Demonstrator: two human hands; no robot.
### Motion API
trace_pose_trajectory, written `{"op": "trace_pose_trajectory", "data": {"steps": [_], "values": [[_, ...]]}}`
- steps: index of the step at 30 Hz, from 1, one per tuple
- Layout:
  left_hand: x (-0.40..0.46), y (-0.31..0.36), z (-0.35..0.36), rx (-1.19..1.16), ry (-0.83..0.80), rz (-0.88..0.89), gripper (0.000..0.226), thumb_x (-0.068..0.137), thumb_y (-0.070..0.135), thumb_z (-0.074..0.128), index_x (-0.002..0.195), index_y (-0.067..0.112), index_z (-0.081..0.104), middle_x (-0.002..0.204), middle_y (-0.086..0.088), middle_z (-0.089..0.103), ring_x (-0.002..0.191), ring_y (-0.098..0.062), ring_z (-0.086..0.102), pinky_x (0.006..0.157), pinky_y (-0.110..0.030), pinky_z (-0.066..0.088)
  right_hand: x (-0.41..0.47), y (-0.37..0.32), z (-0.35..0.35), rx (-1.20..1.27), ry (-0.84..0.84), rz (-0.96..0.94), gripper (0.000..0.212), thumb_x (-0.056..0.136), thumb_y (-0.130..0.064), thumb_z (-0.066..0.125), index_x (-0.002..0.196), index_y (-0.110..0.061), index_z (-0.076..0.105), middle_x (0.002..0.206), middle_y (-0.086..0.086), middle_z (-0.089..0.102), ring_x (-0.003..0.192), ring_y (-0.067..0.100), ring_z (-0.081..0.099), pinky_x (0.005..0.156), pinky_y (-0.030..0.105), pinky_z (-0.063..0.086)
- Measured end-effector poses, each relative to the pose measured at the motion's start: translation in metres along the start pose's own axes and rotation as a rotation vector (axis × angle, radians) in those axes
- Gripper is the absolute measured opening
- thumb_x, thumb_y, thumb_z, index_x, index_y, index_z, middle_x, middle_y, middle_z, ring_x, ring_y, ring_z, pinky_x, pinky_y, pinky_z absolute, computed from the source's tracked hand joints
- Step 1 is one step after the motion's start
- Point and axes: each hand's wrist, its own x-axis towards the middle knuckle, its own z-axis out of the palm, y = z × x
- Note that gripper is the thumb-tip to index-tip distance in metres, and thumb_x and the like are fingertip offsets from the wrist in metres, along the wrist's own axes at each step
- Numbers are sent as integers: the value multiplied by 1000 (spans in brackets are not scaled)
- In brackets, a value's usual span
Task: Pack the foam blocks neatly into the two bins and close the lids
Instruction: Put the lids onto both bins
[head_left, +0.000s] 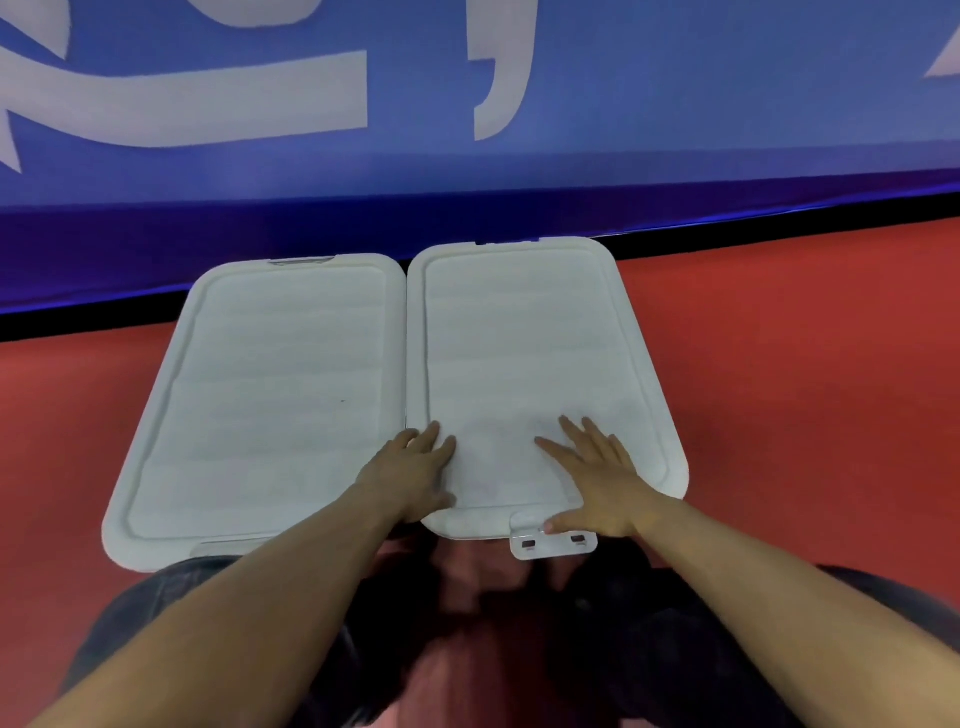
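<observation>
- Nearest us, we note dark trousers at the bottom of the view, both bare forearms reaching forward over them.
- The right hand (597, 478) lies flat, fingers straight and spread, on the near right part of the right lid (524, 358); its thumb touches the white latch tab (553, 543), which juts out past the lid's near edge.
- The left hand (415, 475) rests with fingers extended on the near left corner of that same lid, at the seam between the two lids. Neither hand curls round anything.
- The left lid (265, 395) sits on its bin just beside the right one, long edges almost touching; both lids lie flat and cover the bins, so we cannot see the contents.
- Red floor (805, 364) lies open to the left and right of the bins.
- Beyond the lids' far edges, a black strip and a blue banner with white lettering (467, 171) bound the floor closely.
</observation>
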Motion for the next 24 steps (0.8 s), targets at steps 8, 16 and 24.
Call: {"op": "trace_pose_trajectory", "data": {"steps": [8, 16, 24], "values": [[-3, 2, 4, -33, 27, -4, 106, 74, 66, 65, 158, 30, 11, 167, 5, 2, 151, -27, 8, 120, -41, 27, -16, 3, 19, -182, -8, -24, 123, 75, -77, 63, 153, -43, -27, 154, -7, -47, 142, 20, -45, 120, 59, -15], [-3, 1, 5, -26, 29, -17, 108, 74, 68, 66, 158, 33, 10, 168, 9, -1, 152, -25, 6, 121, -40, 24, -20, 7, 36, -425, 104, -113, 140, 58, -85, 67, 159, -33, -13, 166, 6, -24, 153, 32, -20, 119, 67, 0], [-5, 1, 4, -30, 39, -15, 106, 73, 68, 67, 158, 34, 12, 167, 11, 2, 151, -25, 8, 118, -40, 30, -17, -6, 47, -535, 98, -59, 128, 71, -80, 63, 160, -25, -11, 165, 17, -24, 151, 46, -17, 111, 77, 0]]}}
